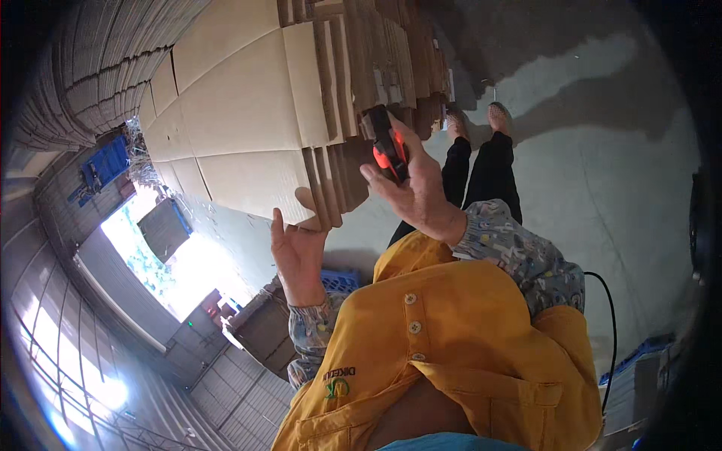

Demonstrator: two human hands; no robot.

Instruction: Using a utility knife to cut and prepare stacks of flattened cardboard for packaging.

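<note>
A tall stack of flat brown cardboard sheets [241,113], creased and slotted like unfolded boxes, stands in front of me with its layered edges toward the right. At its near edge, my left hand [297,259] grips the cardboard. The left thumb points up beside the edge, while the other fingers are hidden under the sheets. My right hand [417,184] is closed round a black and red handheld tool [388,146], whose exact kind I cannot make out. That tool is held beside the stepped edges of the stack.
More stacked cardboard [105,68] rises at the far left. A blue crate [342,281] sits on the floor beyond my left wrist. A bright doorway [162,255] opens at left. A black cable [611,323] hangs at my right, near a grey-and-blue object [639,376].
</note>
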